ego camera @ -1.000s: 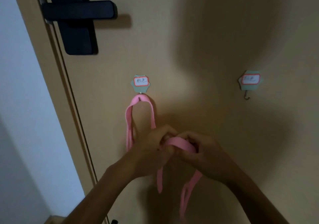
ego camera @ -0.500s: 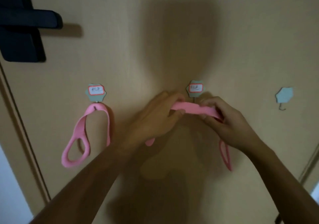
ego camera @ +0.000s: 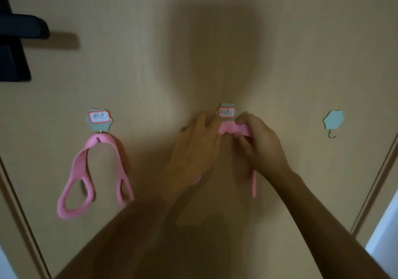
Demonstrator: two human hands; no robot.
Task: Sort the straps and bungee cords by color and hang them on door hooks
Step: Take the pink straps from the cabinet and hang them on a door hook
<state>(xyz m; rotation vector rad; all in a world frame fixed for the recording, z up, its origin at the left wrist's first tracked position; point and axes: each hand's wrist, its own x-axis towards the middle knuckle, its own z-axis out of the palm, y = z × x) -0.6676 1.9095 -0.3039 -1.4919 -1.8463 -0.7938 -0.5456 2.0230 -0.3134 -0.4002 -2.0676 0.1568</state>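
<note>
Strap (ego camera: 233,129), pinched in my left hand (ego camera: 193,149) and right hand (ego camera: 262,147), should seat centred on the hidden hook below the label (ego camera: 227,112).

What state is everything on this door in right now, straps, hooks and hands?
Left strap: hangs on the left hook.
Second strap: held up at the middle hook, hooking hidden.
Right hook: bare.
Left hand: holds second strap.
Right hand: grips second strap.
Door handle: level.
</note>
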